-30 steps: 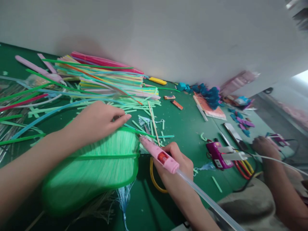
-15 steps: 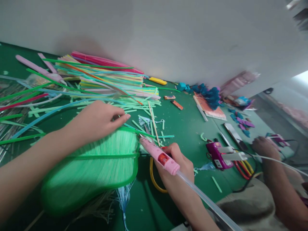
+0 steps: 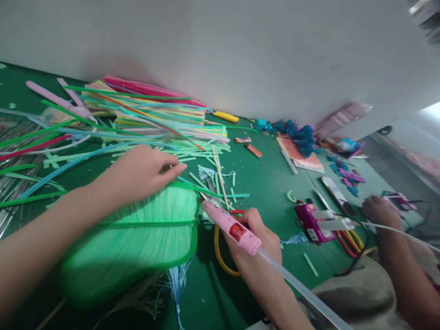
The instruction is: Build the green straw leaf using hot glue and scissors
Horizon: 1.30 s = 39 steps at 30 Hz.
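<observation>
A light-green panel of fine strands with a darker green rim (image 3: 147, 245) lies in front of me. My left hand (image 3: 147, 167) reaches over its far edge, thumb and fingers pinched at a green pipe cleaner (image 3: 189, 185) that runs along this edge; the fingertips partly hide the grip. In my right hand (image 3: 263, 238) is a pink pen-shaped hot glue gun (image 3: 228, 223), with a long clear glue stick (image 3: 295, 286) out of its back end. Its metal nozzle points at the panel's far right corner, close beside the pipe cleaner.
Scissors with red and yellow handles (image 3: 220, 256) lie under my right hand. Bundled pipe cleaners (image 3: 154, 114), cut green pieces, a yellow utility knife (image 3: 226, 116) and a wooden stick (image 3: 220, 178) lie beyond. At right are a purple power strip (image 3: 311, 222), a phone (image 3: 335, 192) and another person's hand (image 3: 380, 213).
My right hand and the glue gun have shifted slightly right and down, with the nozzle a little away from the corner. My left hand stays in place.
</observation>
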Each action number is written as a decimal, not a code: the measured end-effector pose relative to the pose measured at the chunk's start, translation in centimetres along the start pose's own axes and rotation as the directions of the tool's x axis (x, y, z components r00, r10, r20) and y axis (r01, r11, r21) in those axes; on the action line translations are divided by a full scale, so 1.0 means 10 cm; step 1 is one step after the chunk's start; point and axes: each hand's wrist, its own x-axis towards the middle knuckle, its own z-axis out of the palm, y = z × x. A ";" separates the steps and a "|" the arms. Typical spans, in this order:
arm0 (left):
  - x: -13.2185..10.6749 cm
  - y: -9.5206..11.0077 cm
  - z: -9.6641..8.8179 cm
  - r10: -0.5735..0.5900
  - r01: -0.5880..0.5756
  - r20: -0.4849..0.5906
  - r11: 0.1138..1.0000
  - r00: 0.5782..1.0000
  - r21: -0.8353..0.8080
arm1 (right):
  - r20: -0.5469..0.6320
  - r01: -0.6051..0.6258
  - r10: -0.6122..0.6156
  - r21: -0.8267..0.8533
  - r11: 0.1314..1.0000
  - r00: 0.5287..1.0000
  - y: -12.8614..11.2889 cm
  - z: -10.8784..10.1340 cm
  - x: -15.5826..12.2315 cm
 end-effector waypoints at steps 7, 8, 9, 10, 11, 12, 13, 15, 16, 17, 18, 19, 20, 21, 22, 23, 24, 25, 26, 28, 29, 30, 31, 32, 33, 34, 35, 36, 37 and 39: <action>-0.01 -0.01 -0.03 -0.007 0.007 0.005 1.000 1.000 0.010 | 0.005 0.025 -0.025 -0.018 1.000 1.000 0.03 -0.04 -0.03; -0.01 -0.02 -0.03 -0.009 0.009 0.006 1.000 1.000 0.011 | 0.009 0.031 -0.031 -0.021 0.999 0.999 0.03 -0.05 -0.04; -0.01 -0.01 -0.03 -0.013 0.013 0.007 1.000 1.000 0.011 | 0.013 0.034 -0.034 -0.024 0.999 0.999 0.03 -0.06 -0.04; -0.01 -0.01 -0.03 -0.016 0.016 0.009 1.000 1.000 0.010 | 0.017 0.035 -0.035 -0.026 0.999 0.999 0.02 -0.07 -0.05; 0.00 -0.01 -0.03 -0.019 0.019 0.013 1.000 1.000 0.008 | 0.024 0.035 -0.034 -0.030 0.999 0.999 0.02 -0.08 -0.05; 0.00 0.00 -0.03 -0.023 0.023 0.015 1.000 1.000 0.006 | 0.032 0.034 -0.033 -0.032 0.999 0.999 0.02 -0.08 -0.06; 0.00 0.00 -0.03 -0.025 0.025 0.018 1.000 1.000 0.004 | 0.040 0.033 -0.032 -0.033 0.999 0.999 0.01 -0.09 -0.07; 0.00 0.01 -0.04 -0.025 0.025 0.019 1.000 0.999 0.002 | 0.051 0.031 -0.030 -0.031 0.999 0.998 0.01 -0.10 -0.07; 0.01 0.02 -0.04 -0.024 0.024 0.020 1.000 1.000 0.003 | 0.046 0.031 -0.030 -0.029 0.999 0.999 0.01 -0.10 -0.08; 0.01 0.02 -0.04 -0.022 0.022 0.021 1.000 1.000 0.003 | 0.035 0.032 -0.031 -0.026 0.999 0.999 0.01 -0.10 -0.08; 0.01 0.03 -0.04 -0.019 0.019 0.020 1.000 1.000 0.005 | 0.023 0.035 -0.034 -0.021 0.999 0.999 0.01 -0.09 -0.08; 0.01 0.03 -0.04 -0.017 0.017 0.018 1.000 1.000 0.007 | 0.011 0.040 -0.039 -0.016 0.999 0.999 0.01 -0.08 -0.07; 0.01 0.03 -0.04 -0.016 0.016 0.015 1.000 1.000 0.009 | 0.000 0.043 -0.043 -0.012 0.999 0.999 0.01 -0.07 -0.07; 0.01 0.03 -0.04 -0.016 0.016 0.012 1.000 1.000 0.010 | -0.010 0.042 -0.042 -0.010 0.999 0.999 0.00 -0.05 -0.05; 0.01 0.03 -0.04 -0.016 0.015 0.010 1.000 1.000 0.011 | -0.020 0.038 -0.039 -0.011 0.999 0.999 0.00 -0.04 -0.04; 0.01 0.02 -0.03 -0.015 0.015 0.005 1.000 1.000 0.011 | -0.029 0.032 -0.032 -0.014 0.999 0.999 -0.01 -0.02 -0.02; 0.00 0.02 -0.03 -0.012 0.012 0.002 1.000 1.000 0.010 | -0.037 0.024 -0.025 -0.016 1.000 0.999 -0.02 0.00 -0.01; 0.00 0.02 -0.03 -0.010 0.010 -0.002 1.000 1.000 0.007 | -0.044 0.018 -0.019 -0.015 1.000 0.999 -0.02 0.01 0.01; -0.01 0.01 -0.03 -0.008 0.008 -0.005 1.000 1.000 0.005 | -0.046 0.015 -0.016 -0.012 1.000 0.999 -0.03 0.02 0.02; -0.01 0.01 -0.03 -0.005 0.005 -0.007 1.000 1.000 0.001 | -0.041 0.012 -0.012 -0.001 1.000 0.999 -0.04 0.02 0.04; -0.01 0.01 -0.03 -0.006 0.006 -0.006 1.000 1.000 0.001 | -0.036 0.010 -0.010 0.004 1.000 0.999 -0.05 0.01 0.04; -0.01 0.01 -0.03 -0.008 0.008 -0.002 1.000 1.000 0.001 | -0.030 0.006 -0.006 0.008 1.000 1.000 -0.05 0.00 0.04; 0.00 0.01 -0.03 -0.010 0.010 0.001 1.000 1.000 0.001 | -0.026 0.002 -0.002 0.011 1.000 1.000 -0.05 -0.01 0.04; 0.00 0.01 -0.04 -0.011 0.011 0.004 1.000 1.000 0.002 | -0.021 -0.003 0.003 0.014 1.000 1.000 -0.05 -0.02 0.03; 0.00 0.01 -0.04 -0.012 0.012 0.007 1.000 1.000 0.004 | -0.016 -0.006 0.007 0.019 1.000 1.000 -0.04 -0.03 0.02; 0.00 0.01 -0.04 -0.012 0.012 0.008 1.000 1.000 0.006 | -0.012 -0.009 0.009 0.025 1.000 1.000 -0.04 -0.03 0.01; 0.00 0.01 -0.04 -0.011 0.011 0.010 1.000 1.000 0.009 | -0.007 -0.010 0.010 0.030 1.000 1.000 -0.03 -0.04 0.01; 0.00 0.01 -0.04 -0.010 0.010 0.010 1.000 1.000 0.012 | -0.002 -0.007 0.007 0.034 0.999 1.000 -0.03 -0.04 0.00; 0.00 0.01 -0.04 -0.011 0.011 0.010 1.000 1.000 0.014 | -0.001 -0.002 0.002 0.036 0.999 1.000 -0.02 -0.04 -0.01; 0.00 0.01 -0.04 -0.015 0.015 0.011 1.000 1.000 0.017 | -0.007 0.010 -0.009 0.030 0.999 1.000 -0.01 -0.04 -0.01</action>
